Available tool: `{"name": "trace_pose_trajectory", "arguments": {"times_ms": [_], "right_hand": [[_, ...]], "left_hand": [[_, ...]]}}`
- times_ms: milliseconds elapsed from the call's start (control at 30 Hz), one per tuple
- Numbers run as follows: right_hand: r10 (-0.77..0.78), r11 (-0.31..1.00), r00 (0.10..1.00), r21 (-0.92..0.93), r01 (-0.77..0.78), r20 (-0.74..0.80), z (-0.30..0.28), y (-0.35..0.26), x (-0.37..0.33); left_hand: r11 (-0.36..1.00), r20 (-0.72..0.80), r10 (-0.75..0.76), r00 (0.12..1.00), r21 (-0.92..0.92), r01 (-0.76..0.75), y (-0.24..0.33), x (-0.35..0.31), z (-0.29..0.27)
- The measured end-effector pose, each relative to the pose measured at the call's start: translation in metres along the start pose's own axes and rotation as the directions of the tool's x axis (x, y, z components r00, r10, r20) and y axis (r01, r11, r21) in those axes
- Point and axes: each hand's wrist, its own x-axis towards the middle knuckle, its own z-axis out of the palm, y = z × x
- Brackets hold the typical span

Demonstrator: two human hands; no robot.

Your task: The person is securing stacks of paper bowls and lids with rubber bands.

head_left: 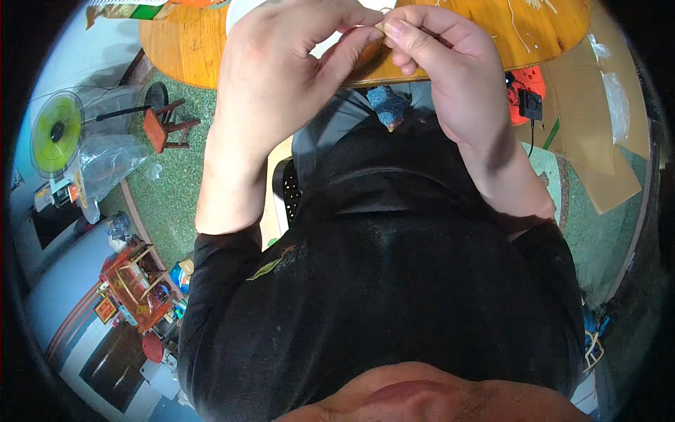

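Over the near edge of the wooden table [184, 53], my two hands meet fingertip to fingertip. My left hand [288, 63] is closed in a pinch, thumb against forefinger. Pressed close to it, my right hand [450, 56] pinches too, its thumb on top and the other fingers curled under. Whatever lies between the fingertips is too small to make out. A white flat thing [235, 10] shows behind my left hand, mostly hidden by it. Thin pale strands [519, 28] lie on the tabletop to the right. Below the table edge, a blue speckled piece [389, 105] shows at my lap.
Left on the green floor stand a fan with green blades [56, 132] and a small wooden stool [166, 126]. A cluttered red shelf [137, 287] is at lower left. To the right are an orange-red thing [529, 81], a black box with a cable [530, 105] and cardboard [598, 162].
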Motion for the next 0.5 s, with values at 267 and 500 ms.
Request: {"name": "trace_pose_trajectory", "arguments": {"times_ms": [267,500], "right_hand": [[0.232,0.856,0.807,-0.280,-0.435,-0.542,0.040,-0.028,0.008],[0.087,0.338,0.977,-0.917,-0.211,-0.192,0.027,-0.047,0.018]], "left_hand": [[0.890,0.069,-0.394,0.917,0.279,0.361,0.048,0.030,0.001],[0.508,-0.052,-0.781,0.623,0.528,0.681,0.075,0.043,0.003]]}}
